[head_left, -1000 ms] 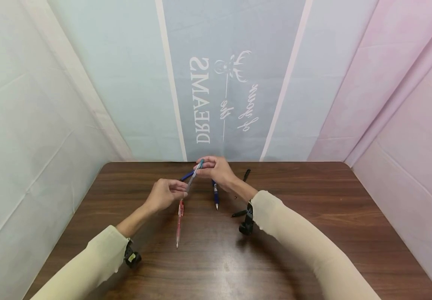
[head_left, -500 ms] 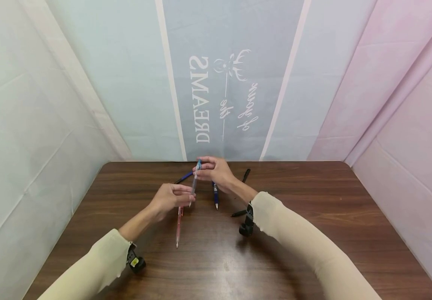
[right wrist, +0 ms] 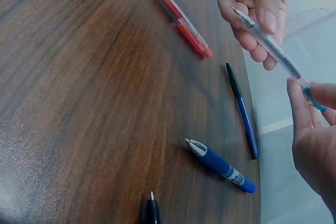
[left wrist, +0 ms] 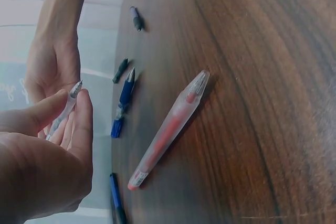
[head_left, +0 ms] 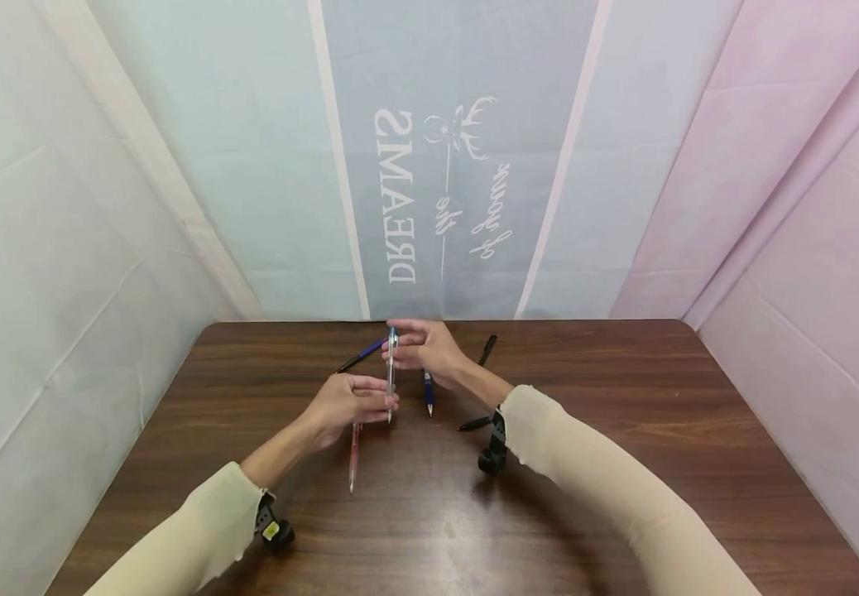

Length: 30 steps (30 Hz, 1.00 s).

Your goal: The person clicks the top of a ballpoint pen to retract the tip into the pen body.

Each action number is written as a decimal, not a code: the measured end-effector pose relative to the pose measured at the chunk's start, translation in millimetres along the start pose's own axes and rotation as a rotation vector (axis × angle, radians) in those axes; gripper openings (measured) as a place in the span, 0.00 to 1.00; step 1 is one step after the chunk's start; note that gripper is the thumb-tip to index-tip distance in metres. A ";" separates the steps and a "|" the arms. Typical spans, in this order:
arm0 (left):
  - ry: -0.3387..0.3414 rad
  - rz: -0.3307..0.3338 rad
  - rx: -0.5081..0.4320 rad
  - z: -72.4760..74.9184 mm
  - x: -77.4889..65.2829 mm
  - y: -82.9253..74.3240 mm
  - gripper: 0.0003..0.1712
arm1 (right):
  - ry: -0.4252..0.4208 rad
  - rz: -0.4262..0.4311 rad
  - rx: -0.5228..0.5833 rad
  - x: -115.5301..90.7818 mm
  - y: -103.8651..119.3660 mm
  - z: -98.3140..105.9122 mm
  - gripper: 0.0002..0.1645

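Observation:
A clear-barrelled pen (head_left: 391,377) with a teal top end stands nearly upright in the head view, held above the table between both hands. My left hand (head_left: 347,404) pinches it near its writing tip, thumb against fingers. My right hand (head_left: 429,348) pinches the teal end, as the right wrist view also shows. The bare metal tip of the pen (left wrist: 76,88) pokes out past the left thumb and finger in the left wrist view. Below the left hand a red pen (head_left: 354,468) lies on the table, its upper part hidden by that hand in the head view.
On the brown wooden table (head_left: 586,430) lie a slim blue-and-black pen (head_left: 358,357), a blue pen with a silver tip (head_left: 429,397) and two black pens, one farther back (head_left: 488,349) and one near the right wrist (head_left: 474,424). A printed cloth (head_left: 467,50) hangs behind.
The clear pen has turned from slanted to nearly upright. My left hand has moved right and slightly nearer with its lower end; my right hand has shifted slightly downward.

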<state>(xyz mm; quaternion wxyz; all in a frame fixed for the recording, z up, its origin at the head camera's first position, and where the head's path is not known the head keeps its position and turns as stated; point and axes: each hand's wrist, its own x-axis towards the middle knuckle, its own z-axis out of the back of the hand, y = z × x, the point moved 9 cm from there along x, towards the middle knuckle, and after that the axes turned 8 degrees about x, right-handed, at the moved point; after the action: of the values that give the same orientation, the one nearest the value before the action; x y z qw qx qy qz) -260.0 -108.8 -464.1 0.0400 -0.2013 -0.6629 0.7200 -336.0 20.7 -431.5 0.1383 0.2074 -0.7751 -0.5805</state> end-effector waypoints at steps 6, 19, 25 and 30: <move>-0.004 0.032 -0.023 -2.9 -1.9 4.5 0.22 | -0.004 -0.034 -0.009 -1.8 -6.3 0.5 0.35; 0.017 0.074 0.012 -5.8 -8.3 9.9 0.20 | -0.002 -0.057 -0.031 -8.8 -15.7 2.3 0.30; 0.022 0.084 0.001 -5.5 -9.0 12.8 0.19 | -0.019 -0.063 -0.029 -10.7 -17.8 2.1 0.29; 0.034 0.084 -0.003 -5.3 -10.0 11.8 0.20 | -0.023 -0.068 -0.033 -10.9 -18.8 0.8 0.29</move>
<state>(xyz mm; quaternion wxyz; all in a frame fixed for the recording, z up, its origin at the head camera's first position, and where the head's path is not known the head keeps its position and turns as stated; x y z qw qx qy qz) -246.6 -108.5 -473.4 0.0207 -0.2413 -0.6542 0.7165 -323.8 22.1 -449.4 0.1129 0.2246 -0.7594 -0.6001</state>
